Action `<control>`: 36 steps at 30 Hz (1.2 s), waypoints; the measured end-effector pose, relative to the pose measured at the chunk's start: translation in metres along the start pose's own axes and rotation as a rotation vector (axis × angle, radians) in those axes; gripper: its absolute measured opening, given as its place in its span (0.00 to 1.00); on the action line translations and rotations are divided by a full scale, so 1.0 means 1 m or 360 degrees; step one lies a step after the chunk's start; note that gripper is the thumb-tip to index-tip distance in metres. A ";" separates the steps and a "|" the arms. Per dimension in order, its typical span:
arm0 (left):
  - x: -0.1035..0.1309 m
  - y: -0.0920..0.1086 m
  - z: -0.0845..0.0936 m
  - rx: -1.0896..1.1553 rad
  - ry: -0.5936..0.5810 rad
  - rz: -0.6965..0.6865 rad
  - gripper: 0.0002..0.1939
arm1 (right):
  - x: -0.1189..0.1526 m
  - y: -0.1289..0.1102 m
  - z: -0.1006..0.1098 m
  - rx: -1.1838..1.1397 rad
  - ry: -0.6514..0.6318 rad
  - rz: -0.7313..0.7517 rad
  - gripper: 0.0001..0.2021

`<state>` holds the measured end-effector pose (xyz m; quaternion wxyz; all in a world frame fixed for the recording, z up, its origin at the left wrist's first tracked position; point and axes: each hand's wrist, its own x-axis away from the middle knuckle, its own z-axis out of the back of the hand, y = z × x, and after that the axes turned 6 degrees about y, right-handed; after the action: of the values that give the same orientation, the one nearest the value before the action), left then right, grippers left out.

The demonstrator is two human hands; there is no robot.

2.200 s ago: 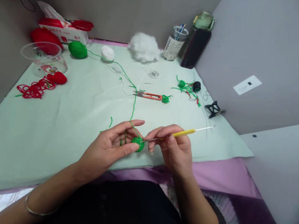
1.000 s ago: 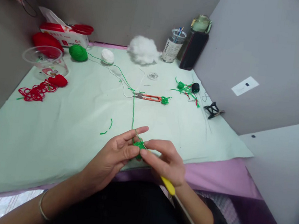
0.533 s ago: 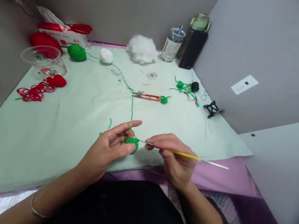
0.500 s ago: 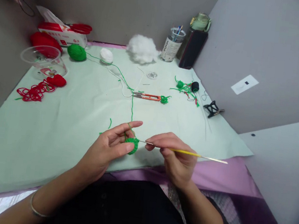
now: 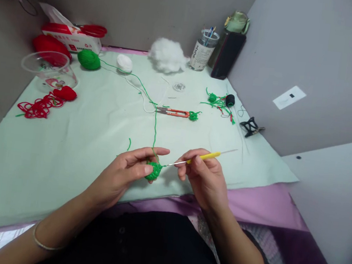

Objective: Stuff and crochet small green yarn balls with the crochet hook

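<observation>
Between the thumb and fingers of my left hand (image 5: 128,171) is a small round green crochet piece (image 5: 155,171). My left index finger is stretched out, and green yarn (image 5: 155,131) runs over it from the table. My right hand (image 5: 205,175) grips a crochet hook (image 5: 206,156) by its yellow handle, with the shaft pointing left. The hook's tip meets a green loop at the right edge of the piece. Fingers hide part of the piece's left side and underside.
Orange thread snips (image 5: 173,112) lie beyond my hands. Farther back are a green yarn ball (image 5: 89,60), a white yarn ball (image 5: 124,64), white stuffing (image 5: 167,55) and a pen cup (image 5: 203,50). Red yarn (image 5: 40,106) lies left, yarn scraps (image 5: 219,101) and a black clip (image 5: 251,127) right.
The hook has turned in my right hand, its back end swinging up and away, and its yellow handle shows more. A short loop now stretches between the piece and the tip.
</observation>
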<state>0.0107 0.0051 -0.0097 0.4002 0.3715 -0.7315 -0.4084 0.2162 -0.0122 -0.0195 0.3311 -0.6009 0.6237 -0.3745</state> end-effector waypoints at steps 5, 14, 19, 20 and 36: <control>0.000 -0.002 -0.002 0.0130 -0.0117 0.0073 0.18 | 0.000 -0.002 0.003 0.0060 -0.0050 0.0029 0.09; -0.001 -0.007 -0.006 -0.0028 -0.0072 -0.0074 0.26 | 0.009 0.004 0.001 0.0619 -0.0292 0.0617 0.10; 0.000 -0.005 -0.012 -0.0232 0.0116 -0.0198 0.28 | 0.010 0.007 -0.003 0.0849 -0.0352 0.0868 0.13; 0.001 -0.004 -0.012 -0.0265 0.0131 -0.0229 0.28 | 0.010 0.008 -0.004 0.0806 -0.0333 0.0863 0.12; 0.002 -0.014 -0.012 -0.0703 0.0390 -0.0768 0.22 | 0.002 0.024 -0.001 0.0186 -0.0212 0.0357 0.08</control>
<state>0.0239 -0.0055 -0.0176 0.4476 0.4844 -0.4631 -0.5921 0.2029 -0.0143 -0.0398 0.4460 -0.5306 0.6407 -0.3302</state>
